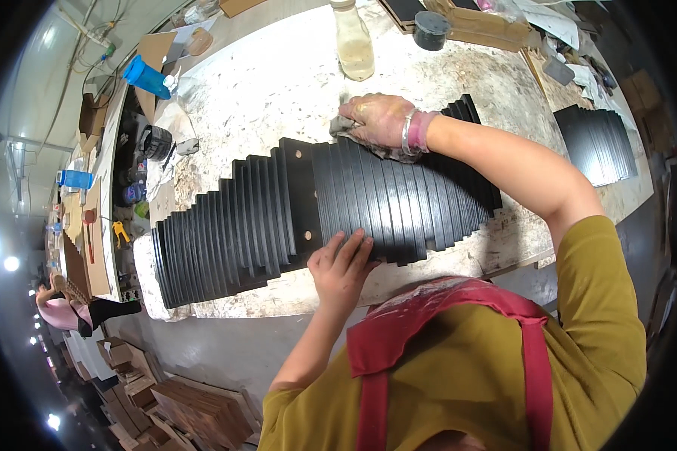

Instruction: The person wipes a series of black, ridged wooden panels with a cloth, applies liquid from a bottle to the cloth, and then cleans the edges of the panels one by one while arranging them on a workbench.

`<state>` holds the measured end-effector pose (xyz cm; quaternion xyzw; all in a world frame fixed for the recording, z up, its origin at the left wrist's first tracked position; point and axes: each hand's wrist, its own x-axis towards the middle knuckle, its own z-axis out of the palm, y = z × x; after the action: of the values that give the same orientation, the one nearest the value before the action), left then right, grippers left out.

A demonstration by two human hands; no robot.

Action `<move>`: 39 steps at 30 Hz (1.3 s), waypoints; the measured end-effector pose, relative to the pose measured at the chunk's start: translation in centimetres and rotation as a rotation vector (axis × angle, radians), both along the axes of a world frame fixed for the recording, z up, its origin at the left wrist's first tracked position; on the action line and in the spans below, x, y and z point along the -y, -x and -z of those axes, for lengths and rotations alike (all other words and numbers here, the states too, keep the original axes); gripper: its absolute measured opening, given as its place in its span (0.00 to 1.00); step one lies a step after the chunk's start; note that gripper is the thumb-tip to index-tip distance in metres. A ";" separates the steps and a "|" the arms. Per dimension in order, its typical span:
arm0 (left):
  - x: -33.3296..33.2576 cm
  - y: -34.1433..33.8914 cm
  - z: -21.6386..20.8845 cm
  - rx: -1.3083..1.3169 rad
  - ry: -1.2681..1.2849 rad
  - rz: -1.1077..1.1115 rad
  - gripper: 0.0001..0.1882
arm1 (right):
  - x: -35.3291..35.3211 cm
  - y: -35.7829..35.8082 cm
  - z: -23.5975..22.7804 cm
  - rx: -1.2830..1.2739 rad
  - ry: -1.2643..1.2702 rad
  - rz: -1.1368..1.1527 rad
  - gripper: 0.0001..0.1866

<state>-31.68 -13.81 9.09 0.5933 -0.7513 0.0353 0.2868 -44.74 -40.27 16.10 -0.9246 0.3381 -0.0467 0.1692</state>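
Observation:
A long row of overlapping black boards [387, 199] lies across the worktable. One wider board [301, 197] in the row shows several round, light-coloured spots. My left hand [341, 270] rests on the near edge of the boards, its fingers stretched out and holding nothing. Near the far edge, my right hand [384, 122] presses a grey, stained rag [346, 126] onto the boards. That hand looks covered by a thin, stained glove, with a band at the wrist.
Beyond the boards stands a bottle of pale liquid [353, 45] on the stained worktable [271, 83]. A dark round container [431, 31] is at the back. Another black stack [596, 144] lies far right. A blue cup-like container [147, 77] and a tape roll [156, 143] are left. A person [64, 312] works farther left.

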 end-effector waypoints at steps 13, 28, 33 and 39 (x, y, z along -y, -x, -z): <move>1.6 0.0 -1.3 0.044 -0.101 0.164 0.26 | -1.2 -0.9 1.9 0.179 0.180 -0.176 0.11; 1.1 -0.3 -0.9 0.039 -0.103 0.128 0.26 | -6.3 -0.2 1.6 0.199 0.130 -0.279 0.08; 1.1 -0.5 -1.1 0.037 -0.110 0.138 0.26 | -3.4 -0.3 1.4 0.198 0.042 -0.079 0.13; 3.4 0.1 -4.3 0.029 -0.181 0.246 0.31 | 2.6 1.2 -1.0 0.183 -0.109 0.202 0.23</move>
<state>-31.78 -17.20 13.42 0.5196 -0.8226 -0.0594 0.2232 -45.94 -42.83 17.05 -0.8673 0.4145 -0.1291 0.2436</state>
